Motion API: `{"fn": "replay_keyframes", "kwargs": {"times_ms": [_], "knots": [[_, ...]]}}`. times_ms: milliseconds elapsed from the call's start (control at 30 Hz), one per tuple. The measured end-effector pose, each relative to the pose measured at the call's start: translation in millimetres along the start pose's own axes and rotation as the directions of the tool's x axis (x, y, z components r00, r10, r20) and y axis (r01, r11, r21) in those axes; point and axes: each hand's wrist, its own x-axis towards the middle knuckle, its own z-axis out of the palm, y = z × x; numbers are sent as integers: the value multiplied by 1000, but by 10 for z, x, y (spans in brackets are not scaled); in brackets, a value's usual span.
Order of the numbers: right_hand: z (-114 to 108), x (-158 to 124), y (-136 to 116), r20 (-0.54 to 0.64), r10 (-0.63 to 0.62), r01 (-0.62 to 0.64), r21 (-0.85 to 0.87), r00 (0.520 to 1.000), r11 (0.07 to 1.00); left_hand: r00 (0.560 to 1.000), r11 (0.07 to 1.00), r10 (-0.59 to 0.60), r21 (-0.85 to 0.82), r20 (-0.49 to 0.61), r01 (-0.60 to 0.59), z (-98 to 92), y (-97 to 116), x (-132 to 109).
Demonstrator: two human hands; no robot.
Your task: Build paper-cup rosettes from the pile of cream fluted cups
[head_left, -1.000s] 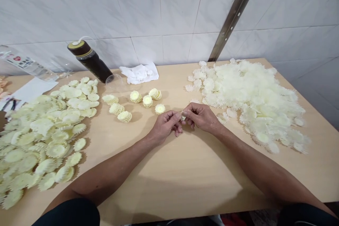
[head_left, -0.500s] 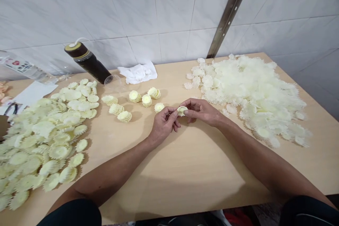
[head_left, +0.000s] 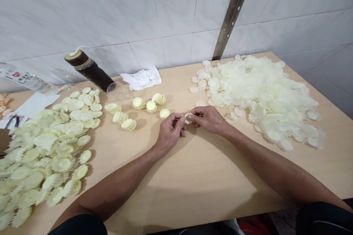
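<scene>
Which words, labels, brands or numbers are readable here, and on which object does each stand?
None is readable.
The label on the clear plastic bottle at far left: red mark and dark print, too blurred.
The white paper sheet beside it: dark marks, illegible.
The cream scalloped piece held at centre: no text.

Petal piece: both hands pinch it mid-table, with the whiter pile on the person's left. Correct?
No. The head view shows the whiter pile on the person's right; the yellower pile is on the left. The left hand and right hand do pinch the petal piece mid-table.
</scene>
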Motion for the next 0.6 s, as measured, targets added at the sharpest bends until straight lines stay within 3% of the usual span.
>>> {"fn": "replay_keyframes", "kwargs": {"times_ms": [233,400,600], "knots": [[29,-24,-10,7,-22,23,-36,1000,999,1000,1000,-9,-4,-16,9,12,4,9],[52,0,65,-62,-13,12,-12,998,1000,999,999,-37,-17,1,37,2,18,13],[84,-6,110,-272,-238,199,-165,932,966,994,981,-90,-165,59,99,4,93,31]]}}
